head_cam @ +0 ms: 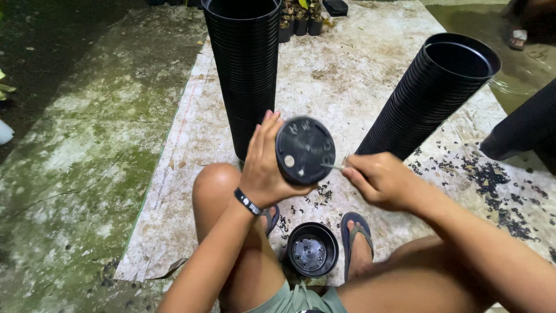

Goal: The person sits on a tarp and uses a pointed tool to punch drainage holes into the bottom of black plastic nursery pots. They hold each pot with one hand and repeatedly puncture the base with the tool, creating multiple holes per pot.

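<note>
My left hand (263,168) grips a small black plastic pot (305,149) turned so its round bottom faces me. My right hand (379,178) pinches a thin metal tool (333,167) whose tip touches the right edge of the pot's bottom. The pot's base shows small holes and a pale round mark. Below, between my feet, an open black pot (313,249) stands upright on the ground.
Two tall stacks of nested black pots rise ahead: one upright (243,64), one leaning (431,93). A third dark stack (521,127) lies at the right edge. Black plastic bits (492,179) litter the white sheet (191,174). Small potted plants (301,20) stand at the back.
</note>
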